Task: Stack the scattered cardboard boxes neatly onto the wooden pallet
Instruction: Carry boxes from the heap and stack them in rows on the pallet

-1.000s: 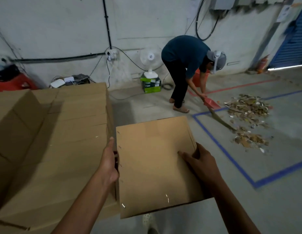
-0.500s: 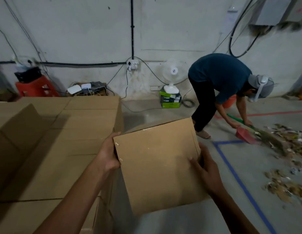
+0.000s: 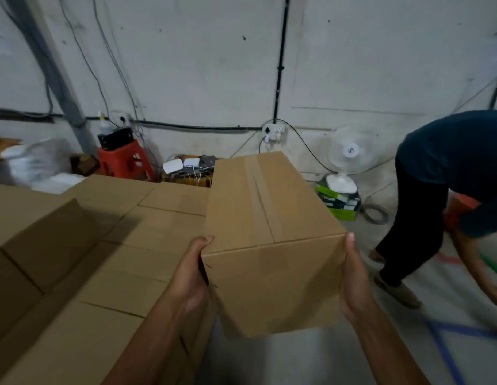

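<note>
A: Two hands are up close. What do they do?
B: The left hand point(image 3: 191, 276) grips the near left edge of a brown box point(image 3: 269, 268), with its thumb on the top corner. The right hand point(image 3: 353, 279) holds the near right edge, thumb up by the top corner. Both clasp the box between them.
A: Where is the box?
B: Up in the air, in the middle, with its long side going away from us. A strip of tape point(image 3: 258, 195) runs along its top. It is just to the right of the stack of boxes point(image 3: 103, 259). I cannot tell if they touch.
A: What is past it?
B: On the right, a blue line point(image 3: 442, 345) on the grey floor point(image 3: 297, 362), and a person point(image 3: 447, 168) in a dark blue top bending down. Far back by the wall point(image 3: 200, 65) stand a white fan point(image 3: 350, 151) on green boxes point(image 3: 339, 204), and a red stool point(image 3: 122, 162) on the left
</note>
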A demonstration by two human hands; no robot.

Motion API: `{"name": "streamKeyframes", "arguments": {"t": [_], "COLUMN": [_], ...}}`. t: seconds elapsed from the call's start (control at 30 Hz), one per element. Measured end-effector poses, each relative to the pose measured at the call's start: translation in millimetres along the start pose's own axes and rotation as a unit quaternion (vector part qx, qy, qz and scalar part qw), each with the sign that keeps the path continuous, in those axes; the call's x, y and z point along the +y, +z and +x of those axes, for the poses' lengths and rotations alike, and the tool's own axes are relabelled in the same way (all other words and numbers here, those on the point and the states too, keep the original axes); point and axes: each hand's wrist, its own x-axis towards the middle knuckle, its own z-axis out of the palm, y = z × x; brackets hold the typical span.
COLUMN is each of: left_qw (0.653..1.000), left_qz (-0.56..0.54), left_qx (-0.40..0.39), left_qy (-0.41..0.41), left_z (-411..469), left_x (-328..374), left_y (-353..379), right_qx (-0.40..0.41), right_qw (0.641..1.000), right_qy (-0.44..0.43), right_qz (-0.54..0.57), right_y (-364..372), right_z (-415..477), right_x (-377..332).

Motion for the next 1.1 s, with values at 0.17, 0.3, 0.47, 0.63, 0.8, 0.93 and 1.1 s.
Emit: {"name": "streamKeyframes", "arguments": {"t": [0.17,0.3,0.47,0.63,0.8,0.93,1.1], "left_qw": [0.996,0.984,0.974,0.957,0.932,0.904,0.885], "left_qz": [0.048,0.085,0.029,-0.008,-0.027,-0.076,-0.065], "left_qx": [0.036,0.115,0.185,0.258,0.327,0.380,0.422], "left_qy": [0.068,0.108,0.127,0.134,0.157,0.180,0.185], "left_z": [71.9,117.2,148.7,184.8,238.2,281.1,328.2], "left_x": [23.9,29.3,22.9,33.9,57.2,89.9,123.7], "left_y": [31.4,28.7,8.6,-14.0,-53.7,-79.0,-103.0], "right_qx": [-0.046,-0.142,-0.210,-0.246,-0.282,-0.318,-0.346], "right_qw": [0.996,0.974,0.935,0.917,0.917,0.902,0.883], "right_qy": [0.054,0.128,0.174,0.194,0.155,0.154,0.166], "right_qz": [-0.058,-0.123,-0.228,-0.246,-0.237,-0.247,-0.270], "right_y": [3.9,18.0,71.5,135.7,209.2,264.5,319.3], "right_z": [124.9,215.1,278.1,338.6,398.1,441.7,499.0], "right_x": [-43.1,-59.2,-67.0,-39.3,-7.2,10.3,35.2]}}
